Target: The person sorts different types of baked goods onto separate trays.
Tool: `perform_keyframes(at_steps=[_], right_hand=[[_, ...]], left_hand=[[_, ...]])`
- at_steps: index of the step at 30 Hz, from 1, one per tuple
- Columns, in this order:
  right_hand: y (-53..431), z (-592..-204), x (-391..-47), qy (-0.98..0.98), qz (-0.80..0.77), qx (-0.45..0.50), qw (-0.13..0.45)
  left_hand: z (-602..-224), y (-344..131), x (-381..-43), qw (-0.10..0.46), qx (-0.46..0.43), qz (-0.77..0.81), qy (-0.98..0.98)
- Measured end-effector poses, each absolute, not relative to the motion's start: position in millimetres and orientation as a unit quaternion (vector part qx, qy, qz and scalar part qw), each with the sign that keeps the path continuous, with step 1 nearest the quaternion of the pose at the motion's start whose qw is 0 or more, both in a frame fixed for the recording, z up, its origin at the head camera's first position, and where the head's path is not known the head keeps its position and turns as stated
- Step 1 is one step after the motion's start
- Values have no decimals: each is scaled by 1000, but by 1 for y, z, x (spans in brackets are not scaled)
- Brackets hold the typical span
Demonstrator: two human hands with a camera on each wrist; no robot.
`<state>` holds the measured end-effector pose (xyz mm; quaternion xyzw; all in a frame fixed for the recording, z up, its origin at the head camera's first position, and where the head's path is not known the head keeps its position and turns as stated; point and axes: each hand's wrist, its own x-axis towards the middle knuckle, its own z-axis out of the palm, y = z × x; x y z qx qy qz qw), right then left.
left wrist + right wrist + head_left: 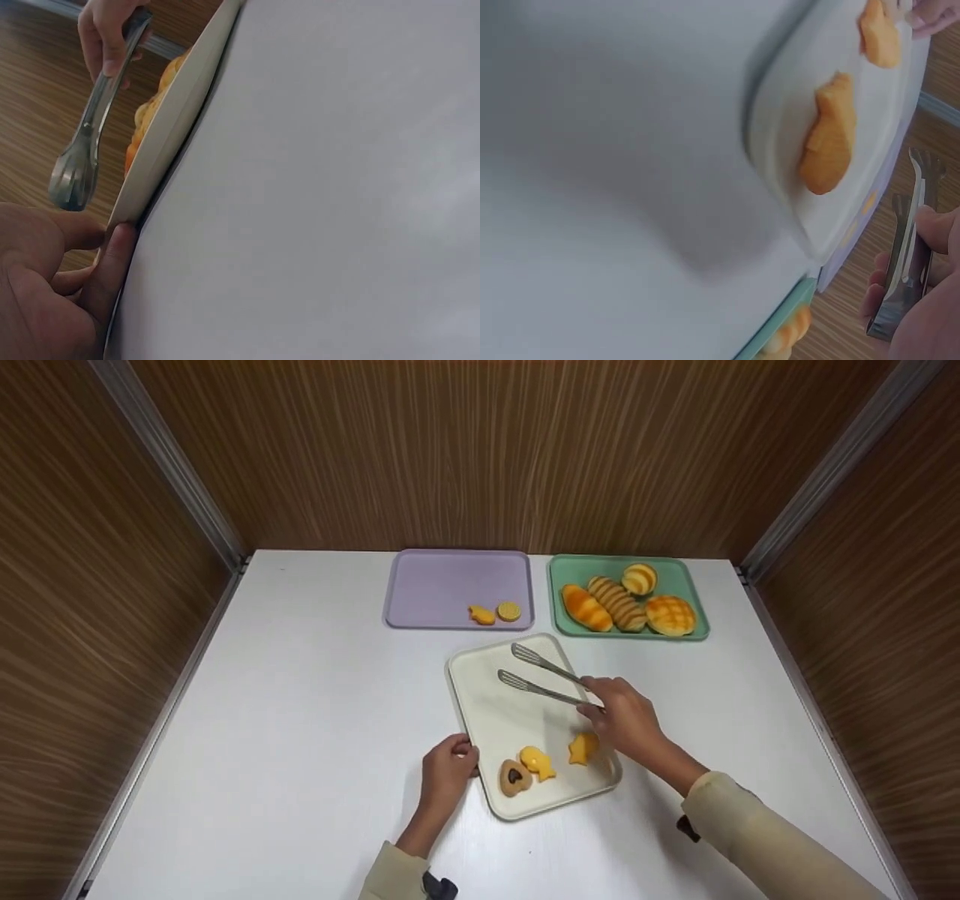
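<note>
The person's right hand (626,716) grips metal tongs (527,655), their two arms spread, tips pointing away leftward above the cream tray's far half. The left hand (446,771) pinches the cream tray (502,720) by its left rim, near a heart-shaped cookie (507,784).

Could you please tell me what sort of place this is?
Probably a practice or recording booth: wood-patterned panels stand on three sides of a white table that bears a cream tray with biscuit-like pieces.
</note>
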<state>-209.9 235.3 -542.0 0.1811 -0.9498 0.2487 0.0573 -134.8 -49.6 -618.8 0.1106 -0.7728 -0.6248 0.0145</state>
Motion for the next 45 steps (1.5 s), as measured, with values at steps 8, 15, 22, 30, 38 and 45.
perform_keyframes(at_steps=[8, 15, 22, 30, 38, 45], right_hand=[[261, -550, -186, -943, 240, 215, 84], [284, -552, -172, -927, 246, 271, 78], [303, -557, -161, -921, 234, 307, 50], [313, -561, -155, -920, 220, 322, 27], [312, -561, -154, -914, 200, 347, 59], [309, -559, -156, -908, 197, 358, 93]], left_hand=[[-619, -49, -134, 16, 103, -636, -764], [-619, -49, -134, 15, 103, -639, -762], [-618, -49, -134, 13, 106, -634, -766], [-620, -51, -132, 15, 97, -638, -764], [-619, -52, -132, 8, 88, -638, -765], [-620, -53, -132, 9, 91, -633, -768]])
